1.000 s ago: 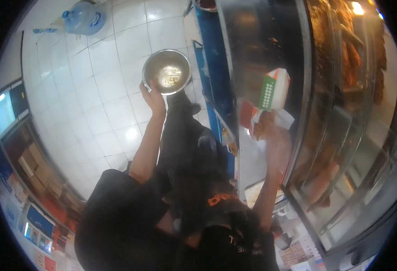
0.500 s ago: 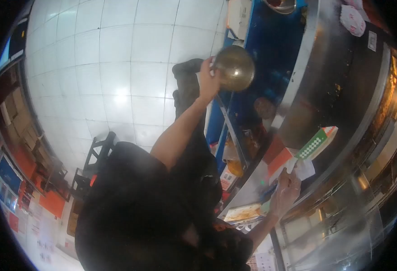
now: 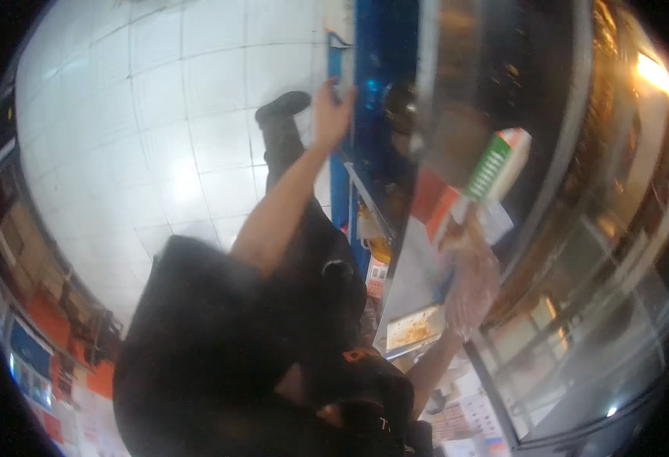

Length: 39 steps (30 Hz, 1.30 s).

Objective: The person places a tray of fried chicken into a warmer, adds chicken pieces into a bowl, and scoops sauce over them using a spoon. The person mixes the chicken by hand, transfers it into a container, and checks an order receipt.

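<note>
My left hand (image 3: 333,114) is raised beside the blue edge of the counter, bare and slightly blurred. Its thumb and fingers are apart, with a dark gap between them and no bowl in them. My right hand (image 3: 472,282) wears a clear plastic glove. Its blurred fingertips reach the red and orange card packaging (image 3: 435,199) and a white paper piece (image 3: 496,221); whether they grip either is unclear. Just beyond them stands a green and white carton (image 3: 498,164). A dark round object (image 3: 401,99) sits on the blue surface to the right of my left hand.
A shallow tray with brown residue (image 3: 414,327) lies near my right forearm. Along the right runs a metal counter with a glass case (image 3: 578,320) and a bright lamp (image 3: 654,72). White floor tiles (image 3: 190,137) spread out at the left, with my dark shoe (image 3: 283,105) on them.
The brass-coloured bowl has left my left hand and is no longer plainly visible. My gloved right hand has moved forward against the card packaging. The whole view has shifted, moving the counter up and left.
</note>
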Motion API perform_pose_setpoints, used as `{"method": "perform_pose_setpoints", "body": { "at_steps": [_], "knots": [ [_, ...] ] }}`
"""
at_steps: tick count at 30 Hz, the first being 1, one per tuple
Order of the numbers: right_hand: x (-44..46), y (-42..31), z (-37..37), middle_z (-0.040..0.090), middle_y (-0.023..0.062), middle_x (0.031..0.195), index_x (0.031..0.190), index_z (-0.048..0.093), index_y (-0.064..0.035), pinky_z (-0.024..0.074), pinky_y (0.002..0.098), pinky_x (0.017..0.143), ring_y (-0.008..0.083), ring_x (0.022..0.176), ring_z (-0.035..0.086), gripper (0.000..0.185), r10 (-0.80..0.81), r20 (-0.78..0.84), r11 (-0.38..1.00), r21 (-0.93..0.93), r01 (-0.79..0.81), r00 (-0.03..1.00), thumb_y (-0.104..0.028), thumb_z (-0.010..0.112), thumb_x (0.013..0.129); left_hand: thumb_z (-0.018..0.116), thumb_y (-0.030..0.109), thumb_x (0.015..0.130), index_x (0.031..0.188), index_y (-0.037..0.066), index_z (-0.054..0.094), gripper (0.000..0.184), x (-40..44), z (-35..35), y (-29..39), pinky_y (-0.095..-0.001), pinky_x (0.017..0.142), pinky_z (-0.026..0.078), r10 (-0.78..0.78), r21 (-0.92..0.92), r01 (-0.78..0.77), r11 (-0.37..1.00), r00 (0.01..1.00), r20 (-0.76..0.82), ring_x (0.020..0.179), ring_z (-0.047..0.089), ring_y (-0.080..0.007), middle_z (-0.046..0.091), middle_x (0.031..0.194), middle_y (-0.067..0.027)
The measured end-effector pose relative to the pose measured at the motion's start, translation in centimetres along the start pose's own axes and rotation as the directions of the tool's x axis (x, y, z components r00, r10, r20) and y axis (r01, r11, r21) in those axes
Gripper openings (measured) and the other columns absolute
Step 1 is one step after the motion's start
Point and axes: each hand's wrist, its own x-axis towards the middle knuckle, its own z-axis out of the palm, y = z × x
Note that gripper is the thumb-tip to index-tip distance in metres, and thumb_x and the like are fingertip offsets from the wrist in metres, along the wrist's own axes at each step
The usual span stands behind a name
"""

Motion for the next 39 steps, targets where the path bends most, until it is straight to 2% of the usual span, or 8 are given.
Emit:
{"method": "perform_pose_setpoints", "body": {
  "at_steps": [4, 11, 17, 22, 27, 30, 37, 39],
  "knots": [
    [1.8, -5.9, -1.8, 0.064, 0.0157, 0.116, 0.124, 0.064, -0.0032, 0.0442, 0.0375, 0.095, 0.0289, 0.107, 0.060, 0.035, 0.107, 0.141, 0.992, -0.088, -0.095, 0.984, -0.024, 0.060, 0.096, 0.067, 0.017, 0.092, 0.120, 0.001, 0.061, 0.033, -5.0, -6.6, 5.7, -0.0388, 0.094, 0.049, 0.208, -0.108, -0.201, 0.974, 0.976, 0.058, 0.111, 0.061, -0.0266, 0.062, 0.121, -0.0164],
    [1.3, -4.4, -3.0, 0.061, 0.0173, 0.128, 0.129, 0.059, 0.0030, 0.0495, 0.0350, 0.095, 0.0245, 0.109, 0.062, 0.041, 0.158, 0.098, 0.855, 0.484, -0.186, 0.983, -0.020, 0.064, 0.096, 0.063, 0.019, 0.098, 0.123, 0.002, 0.059, 0.031, -12.8, -10.9, 12.5, -0.0337, 0.093, 0.048, 0.241, 0.019, -0.267, 0.964, 0.898, 0.369, 0.107, 0.062, -0.0189, 0.064, 0.115, -0.0091],
    [0.7, -1.8, -1.6, 0.060, 0.0198, 0.130, 0.132, 0.053, 0.0095, 0.0501, 0.0364, 0.098, 0.0259, 0.114, 0.061, 0.046, 0.337, 0.298, 0.231, 0.893, -0.386, 0.893, -0.021, 0.061, 0.099, 0.061, 0.022, 0.099, 0.123, 0.003, 0.059, 0.031, -15.2, -14.3, 12.2, -0.0322, 0.086, 0.050, 0.024, 0.128, -0.064, 0.990, 0.955, 0.295, 0.101, 0.063, -0.0177, 0.065, 0.113, -0.0097],
    [-0.7, -1.7, -2.1, 0.071, 0.0142, 0.111, 0.118, 0.068, -0.0030, 0.0504, 0.0345, 0.093, 0.0241, 0.102, 0.066, 0.029, 0.076, 0.141, 0.938, 0.325, -0.118, 0.987, -0.016, 0.067, 0.093, 0.063, 0.013, 0.096, 0.114, 0.002, 0.064, 0.021, -15.7, -15.5, 12.6, -0.0274, 0.079, 0.050, 0.010, 0.129, -0.053, 0.990, 0.950, 0.311, 0.089, 0.063, -0.0147, 0.069, 0.099, -0.0076],
    [0.6, -1.2, -0.2, 0.072, 0.0140, 0.103, 0.112, 0.071, -0.0059, 0.0517, 0.0365, 0.084, 0.0249, 0.093, 0.068, 0.024, -0.226, 0.114, 0.964, -0.118, 0.239, 0.967, -0.019, 0.068, 0.092, 0.070, 0.020, 0.093, 0.108, 0.001, 0.067, 0.024, -17.0, -10.2, 15.7, -0.0271, 0.072, 0.053, 0.090, 0.106, -0.231, 0.967, 0.702, 0.707, 0.085, 0.064, -0.0119, 0.070, 0.099, -0.0073],
    [1.1, 1.9, 2.4, 0.072, 0.0135, 0.102, 0.113, 0.070, -0.0033, 0.0512, 0.0345, 0.086, 0.0193, 0.096, 0.067, 0.025, -0.110, 0.125, 0.784, 0.621, 0.008, 0.986, -0.020, 0.064, 0.095, 0.072, 0.022, 0.090, 0.105, 0.001, 0.069, 0.026, -17.8, -7.0, 17.3, -0.0283, 0.069, 0.054, 0.129, 0.076, -0.321, 0.944, 0.572, 0.810, 0.080, 0.066, -0.0136, 0.071, 0.099, -0.0082],
    [0.6, -0.1, 0.4, 0.071, 0.0137, 0.109, 0.116, 0.068, 0.0008, 0.0496, 0.0320, 0.091, 0.0183, 0.100, 0.066, 0.031, 0.195, 0.334, 0.844, 0.422, -0.331, 0.922, -0.021, 0.060, 0.096, 0.073, 0.026, 0.087, 0.104, 0.001, 0.071, 0.031, -17.5, -5.6, 17.9, -0.0312, 0.064, 0.054, 0.136, 0.086, -0.433, 0.897, 0.455, 0.880, 0.076, 0.067, -0.0163, 0.071, 0.096, -0.0104],
    [0.8, -2.2, -1.5, 0.071, 0.0149, 0.112, 0.116, 0.069, -0.0008, 0.0495, 0.0327, 0.090, 0.0197, 0.102, 0.066, 0.028, 0.049, 0.111, 0.956, 0.283, -0.079, 0.993, -0.018, 0.059, 0.096, 0.073, 0.025, 0.088, 0.104, 0.001, 0.071, 0.029, -16.1, -6.4, 18.5, -0.0309, 0.064, 0.054, 0.139, 0.109, -0.498, 0.860, 0.435, 0.890, 0.076, 0.066, -0.0162, 0.071, 0.095, -0.0100]
  ]
}}
